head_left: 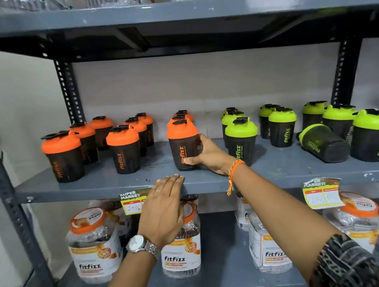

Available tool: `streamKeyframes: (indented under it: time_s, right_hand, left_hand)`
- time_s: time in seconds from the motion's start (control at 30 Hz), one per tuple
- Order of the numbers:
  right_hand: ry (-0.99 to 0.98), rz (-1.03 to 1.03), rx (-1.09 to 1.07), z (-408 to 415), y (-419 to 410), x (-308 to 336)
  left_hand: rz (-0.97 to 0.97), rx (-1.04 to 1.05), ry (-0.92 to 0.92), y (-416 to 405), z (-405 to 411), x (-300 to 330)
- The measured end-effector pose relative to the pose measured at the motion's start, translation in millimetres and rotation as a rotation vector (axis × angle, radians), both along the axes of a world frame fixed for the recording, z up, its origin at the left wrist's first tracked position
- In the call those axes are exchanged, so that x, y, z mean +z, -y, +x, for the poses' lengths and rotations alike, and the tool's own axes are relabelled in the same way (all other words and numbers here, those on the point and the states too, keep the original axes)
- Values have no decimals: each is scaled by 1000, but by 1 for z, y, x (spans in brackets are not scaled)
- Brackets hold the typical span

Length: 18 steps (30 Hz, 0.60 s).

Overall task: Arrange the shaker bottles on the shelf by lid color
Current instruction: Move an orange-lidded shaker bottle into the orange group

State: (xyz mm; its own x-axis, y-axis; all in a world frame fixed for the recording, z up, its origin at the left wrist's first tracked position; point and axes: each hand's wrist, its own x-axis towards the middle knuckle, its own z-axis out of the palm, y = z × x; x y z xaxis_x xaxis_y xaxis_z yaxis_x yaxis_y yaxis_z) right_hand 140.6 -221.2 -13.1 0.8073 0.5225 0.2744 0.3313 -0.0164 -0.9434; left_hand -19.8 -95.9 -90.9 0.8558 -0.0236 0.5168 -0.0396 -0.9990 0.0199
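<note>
Right hand [209, 155] grips orange-lid "fitfizz" shaker [183, 144], upright mid-shelf [158, 173]. Left hand [163, 211] flat, fingers [174, 181] open on shelf edge. Green-lid shakers [282, 127] right; one toppled [324, 142]. "Fitfizz" jars [96, 245] below.

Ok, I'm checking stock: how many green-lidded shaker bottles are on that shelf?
9 green-lidded shaker bottles: three in the left column, two in the middle, three at right, one lying on its side. More may hide behind.

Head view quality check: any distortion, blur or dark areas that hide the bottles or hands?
Head view: wide-angle bending bows the shelf edges; corners and the top packets are soft; deep shadow lies under the upper shelf; the right hand on an orange-lidded bottle and the left hand are sharp.
</note>
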Motion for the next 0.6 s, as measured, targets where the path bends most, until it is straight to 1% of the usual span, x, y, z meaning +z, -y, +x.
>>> streamKeyframes:
  time_s: [0.33,0.6]
  right_hand:
    - [-1,-83,60,8,-14,-7]
    - [41,-186,27,8,-8,-8]
  left_hand:
    - [-34,-10,28,-1,2,-4]
    - [-41,-6,52,0,1,-4]
